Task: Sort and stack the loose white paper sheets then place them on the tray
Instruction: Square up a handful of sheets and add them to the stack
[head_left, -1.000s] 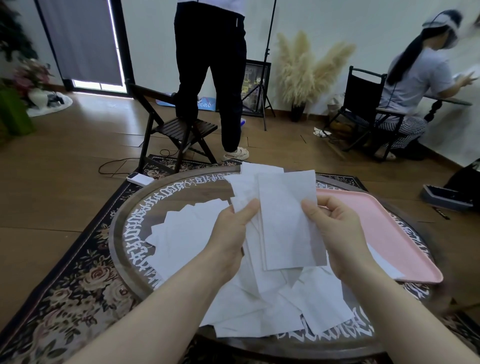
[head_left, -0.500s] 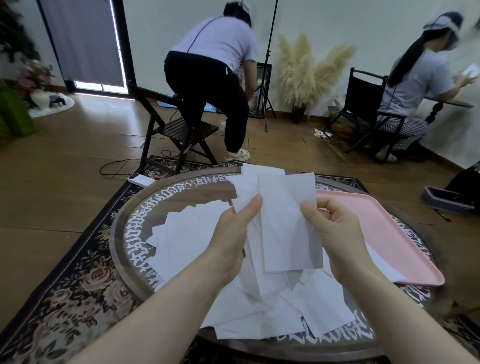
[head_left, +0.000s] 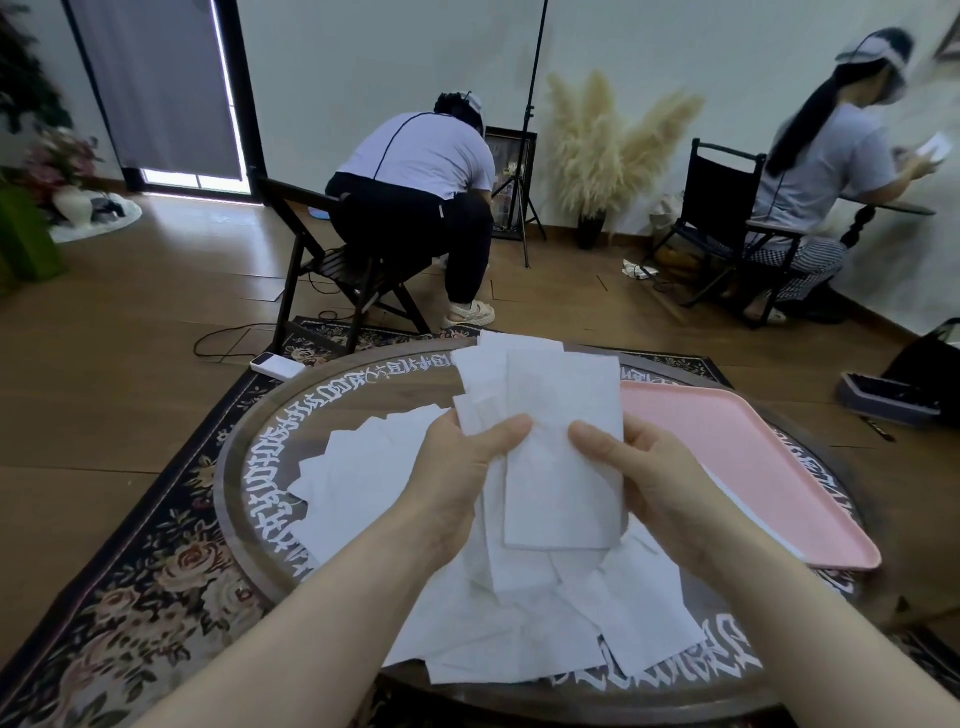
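I hold a small bunch of white paper sheets (head_left: 563, 441) upright above the round table (head_left: 244, 467). My left hand (head_left: 462, 473) grips the bunch's left side, thumb across the front. My right hand (head_left: 649, 478) pinches the front sheet's right side, thumb on its face. The held sheets are fanned and uneven at the top. Several loose white sheets (head_left: 545, 623) lie scattered on the table below and to the left. A pink tray (head_left: 737, 457) sits on the table's right side, with one white sheet's edge showing at its near left.
A dark folding chair (head_left: 322, 260) stands just beyond the table, with a person crouching at it. A second person sits at the far right on another chair. A white device (head_left: 276, 365) lies on the patterned rug by the table's far edge.
My two thumbs have come closer together on the front sheet. The person beyond the table has bent down from standing to a crouch.
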